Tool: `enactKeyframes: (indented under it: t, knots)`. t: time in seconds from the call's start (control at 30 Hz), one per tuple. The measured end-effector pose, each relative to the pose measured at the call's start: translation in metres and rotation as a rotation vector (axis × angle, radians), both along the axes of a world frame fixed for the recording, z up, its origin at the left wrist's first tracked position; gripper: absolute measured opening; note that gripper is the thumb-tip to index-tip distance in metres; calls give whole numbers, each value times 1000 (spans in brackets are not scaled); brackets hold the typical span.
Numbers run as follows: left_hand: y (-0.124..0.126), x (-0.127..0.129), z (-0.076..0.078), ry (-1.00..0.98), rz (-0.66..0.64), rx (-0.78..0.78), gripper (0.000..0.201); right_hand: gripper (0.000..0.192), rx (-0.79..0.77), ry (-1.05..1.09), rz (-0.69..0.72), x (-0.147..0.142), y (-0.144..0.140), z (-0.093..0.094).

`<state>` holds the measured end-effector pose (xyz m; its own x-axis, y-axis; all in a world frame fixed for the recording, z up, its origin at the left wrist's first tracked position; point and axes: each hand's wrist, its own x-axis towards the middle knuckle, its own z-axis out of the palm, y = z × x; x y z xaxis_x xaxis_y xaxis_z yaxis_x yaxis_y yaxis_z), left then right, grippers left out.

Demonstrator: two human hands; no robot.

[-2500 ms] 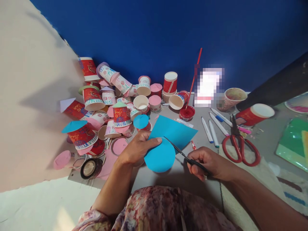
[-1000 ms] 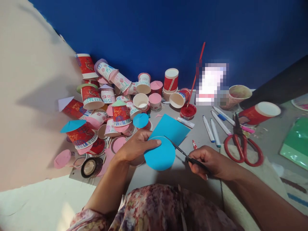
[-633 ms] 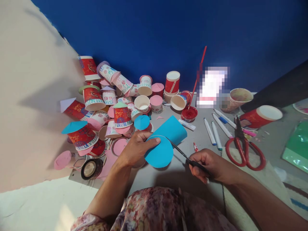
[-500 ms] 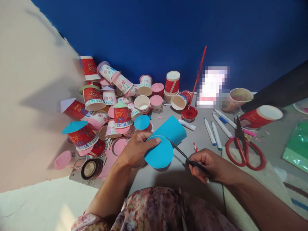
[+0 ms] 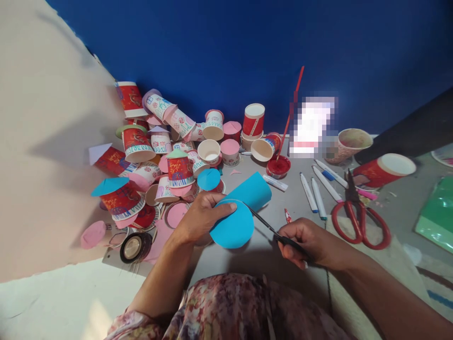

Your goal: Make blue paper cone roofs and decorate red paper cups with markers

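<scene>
Between thumb and fingers, my left hand (image 5: 203,215) pinches a sheet of bright blue paper (image 5: 233,227). Its near part has a rounded, cut edge, and the far part curls up beyond my fingers. My right hand (image 5: 300,241) is closed round the dark handles of a pair of scissors (image 5: 264,221). The thin blades point left and away from me, and their tips meet the paper at the rounded edge, just right of my left thumb. How far apart the blades are is hard to make out.
Decorated paper cups (image 5: 180,171) are piled on the left. Behind the paper stand a red paint pot (image 5: 278,166) with a brush and a blurred phone (image 5: 313,125). Several markers (image 5: 308,191) and red-handled scissors (image 5: 361,222) lie right. A tape roll (image 5: 132,248) sits at the left edge.
The blue paper has shifted slightly: its rounded near part sits a touch further left and its far curl is a little lower. Both hands stay almost where they were.
</scene>
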<state>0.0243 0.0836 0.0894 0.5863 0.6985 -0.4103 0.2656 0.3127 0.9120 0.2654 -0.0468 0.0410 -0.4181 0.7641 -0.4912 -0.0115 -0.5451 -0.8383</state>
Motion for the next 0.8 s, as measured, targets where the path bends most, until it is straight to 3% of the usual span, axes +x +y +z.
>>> enactKeyframes:
  t: [0.47,0.8]
  knots:
    - [2,-2,0,-4,-57,-12,36,59,-10,9,-5,0,0,4]
    - [2,-3,8,-37,-134,-150,36,61,2,-6,37,2,-3,0]
